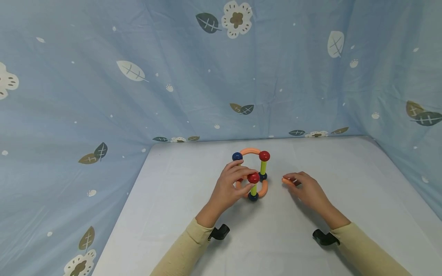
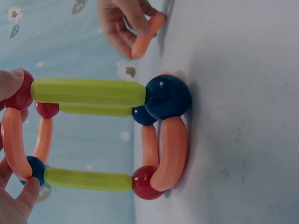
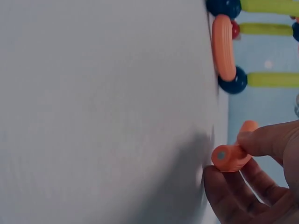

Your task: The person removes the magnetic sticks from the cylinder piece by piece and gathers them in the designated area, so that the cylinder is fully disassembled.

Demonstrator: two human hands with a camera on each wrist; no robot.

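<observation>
A frame of balls and rods stands upright on the table: lime-green straight rods (image 2: 88, 91) join red and blue balls, with orange curved rods along top and bottom. My left hand (image 1: 228, 186) holds it from above, its fingertips on a red ball (image 1: 253, 178) and, in the left wrist view, also on a blue ball (image 2: 35, 171). To the right of the frame and apart from it, my right hand (image 1: 308, 190) pinches a loose orange curved rod (image 3: 230, 157) just above the table. A small silvery dot shows on that rod's end.
The white table (image 1: 172, 214) runs back to a blue curtain (image 1: 193, 96) printed with leaves and flowers, which also hangs at both sides. A black wrist mount (image 1: 219, 232) sits at the left cuff and another black mount (image 1: 325, 238) at the right.
</observation>
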